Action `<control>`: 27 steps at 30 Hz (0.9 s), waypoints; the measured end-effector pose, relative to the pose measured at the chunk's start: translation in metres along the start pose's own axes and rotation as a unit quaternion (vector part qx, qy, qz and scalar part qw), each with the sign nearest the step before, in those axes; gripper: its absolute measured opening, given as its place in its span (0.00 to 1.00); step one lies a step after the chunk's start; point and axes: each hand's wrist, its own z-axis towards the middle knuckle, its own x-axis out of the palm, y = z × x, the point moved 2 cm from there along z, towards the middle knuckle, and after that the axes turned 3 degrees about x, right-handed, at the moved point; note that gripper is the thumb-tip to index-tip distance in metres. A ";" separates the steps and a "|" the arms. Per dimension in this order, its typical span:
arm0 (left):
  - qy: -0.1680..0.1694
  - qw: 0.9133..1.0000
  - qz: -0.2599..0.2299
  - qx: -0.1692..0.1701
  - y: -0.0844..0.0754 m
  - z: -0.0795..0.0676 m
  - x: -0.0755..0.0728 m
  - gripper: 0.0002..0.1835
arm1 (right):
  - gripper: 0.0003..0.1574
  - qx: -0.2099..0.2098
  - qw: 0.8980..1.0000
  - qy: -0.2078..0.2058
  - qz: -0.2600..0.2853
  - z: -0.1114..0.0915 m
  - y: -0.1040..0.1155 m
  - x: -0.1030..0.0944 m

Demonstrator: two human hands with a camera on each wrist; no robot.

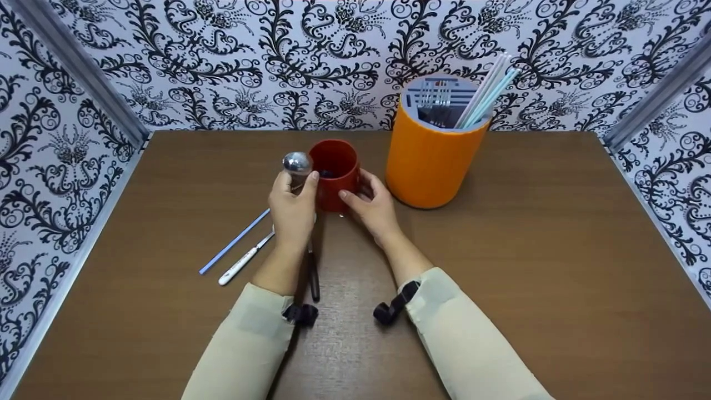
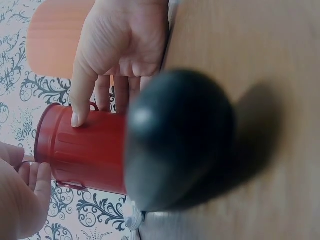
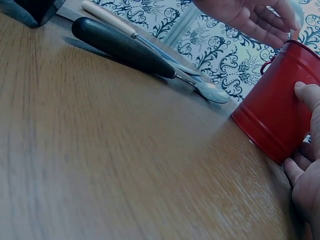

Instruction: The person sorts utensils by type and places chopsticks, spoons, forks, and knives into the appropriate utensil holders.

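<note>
My left hand (image 1: 294,214) pinches a spoon (image 1: 298,163) upright between thumb and fingers, its shiny rounded bowl showing at the top. The hand hides the rest of the spoon. Just right of it stands a red metal cup (image 1: 333,191) with small loop handles on its sides and something dark inside. My right hand (image 1: 373,205) grips this cup from the right, thumb on the front and fingers around the side. In the right wrist view, my left hand (image 3: 250,20) is close to the rim of the cup (image 3: 280,105).
A dark-handled utensil (image 1: 314,278), a white-handled one (image 1: 239,266) and a blue patterned stick (image 1: 233,243) lie on the table at left. Behind, to the right, stands an orange cutlery holder (image 1: 436,166) with forks (image 1: 436,94) and straw-like sticks (image 1: 489,91). A patterned wall backs the table.
</note>
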 end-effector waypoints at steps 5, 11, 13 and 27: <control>0.011 1.000 -0.007 -0.020 0.001 0.000 -0.001 0.14 | 0.45 0.003 1.000 -0.001 0.001 0.000 -0.001 0.000; 0.020 0.999 0.002 -0.031 0.002 -0.001 -0.001 0.14 | 0.45 0.004 1.000 0.001 -0.005 0.000 0.000 0.000; 0.025 0.999 0.007 -0.029 0.002 -0.001 -0.002 0.13 | 0.45 0.003 1.000 0.001 -0.003 0.000 0.000 0.000; 0.056 0.997 0.022 -0.039 0.003 -0.005 -0.006 0.13 | 0.44 -0.003 1.000 0.003 0.000 0.000 -0.001 0.000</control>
